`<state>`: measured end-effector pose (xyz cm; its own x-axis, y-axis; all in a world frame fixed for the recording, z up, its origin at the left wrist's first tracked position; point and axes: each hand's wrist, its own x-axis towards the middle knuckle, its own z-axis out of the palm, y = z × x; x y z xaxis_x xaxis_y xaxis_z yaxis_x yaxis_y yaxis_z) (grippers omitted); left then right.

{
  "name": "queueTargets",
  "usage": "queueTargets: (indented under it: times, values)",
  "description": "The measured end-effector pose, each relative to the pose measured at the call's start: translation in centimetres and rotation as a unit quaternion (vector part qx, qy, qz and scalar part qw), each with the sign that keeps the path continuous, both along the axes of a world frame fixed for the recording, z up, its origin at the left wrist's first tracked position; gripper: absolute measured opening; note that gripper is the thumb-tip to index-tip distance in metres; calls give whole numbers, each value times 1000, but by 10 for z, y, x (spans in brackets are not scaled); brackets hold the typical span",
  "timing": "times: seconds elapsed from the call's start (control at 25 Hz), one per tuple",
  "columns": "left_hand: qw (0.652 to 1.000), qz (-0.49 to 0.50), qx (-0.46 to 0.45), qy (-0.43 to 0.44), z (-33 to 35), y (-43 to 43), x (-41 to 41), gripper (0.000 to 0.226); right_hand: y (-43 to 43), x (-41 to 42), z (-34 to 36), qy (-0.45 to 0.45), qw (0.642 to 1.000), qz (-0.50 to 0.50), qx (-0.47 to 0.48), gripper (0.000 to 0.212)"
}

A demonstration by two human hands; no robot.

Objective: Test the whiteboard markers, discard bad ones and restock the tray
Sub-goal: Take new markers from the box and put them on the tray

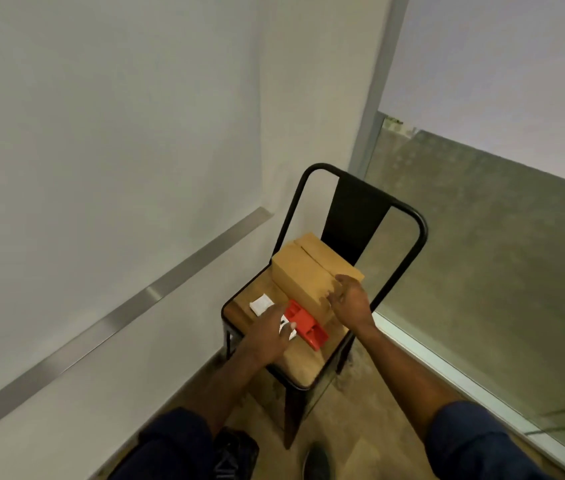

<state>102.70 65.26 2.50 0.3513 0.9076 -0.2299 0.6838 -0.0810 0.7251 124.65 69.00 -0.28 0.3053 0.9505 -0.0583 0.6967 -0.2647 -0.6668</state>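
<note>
On the chair (309, 372) seat, a red tray (309, 325) lies near the middle. A cardboard box (305, 271) sits behind it toward the chair back, and a white packet (261, 304) lies at the seat's left side. The left hand (267, 336) reaches over the seat, fingers loosely spread on a white object (286, 328) beside the tray; I cannot tell if they pinch it. The right hand (348, 301) bends blurred fingers against the box's near corner.
</note>
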Motion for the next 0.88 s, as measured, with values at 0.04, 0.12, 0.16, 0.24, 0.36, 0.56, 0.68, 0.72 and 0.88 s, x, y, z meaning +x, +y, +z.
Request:
queueTargets:
  times: [0.04,0.12,0.16,0.24,0.36,0.56,0.68,0.72,0.88]
  values:
    - [1000,-3,4,12,2,7,19,50,6,12,-6,-22,999,24,5,50]
    - [1000,-12,7,19,4,18,41,50,17,23,-9,-21,999,43,-6,52]
    - [1000,-13,8,24,5,26,52,50,23,27,-11,-2,999,42,-21,51]
    - [999,-20,26,42,7,41,70,49,23,27,-13,36,998,42,-34,42]
    - [989,-37,124,76,15,75,87,49,17,21,-7,68,997,37,26,21]
    - [946,-161,182,213,37,119,104,49,12,12,-2,138,975,114,129,26]
    - [929,-201,89,298,27,129,96,26,23,15,-18,123,973,168,96,22]
    - [917,-217,70,327,23,131,93,23,27,17,-22,117,974,181,67,24]
    - [898,-258,-2,357,8,145,86,32,57,18,-28,75,967,242,-36,32]
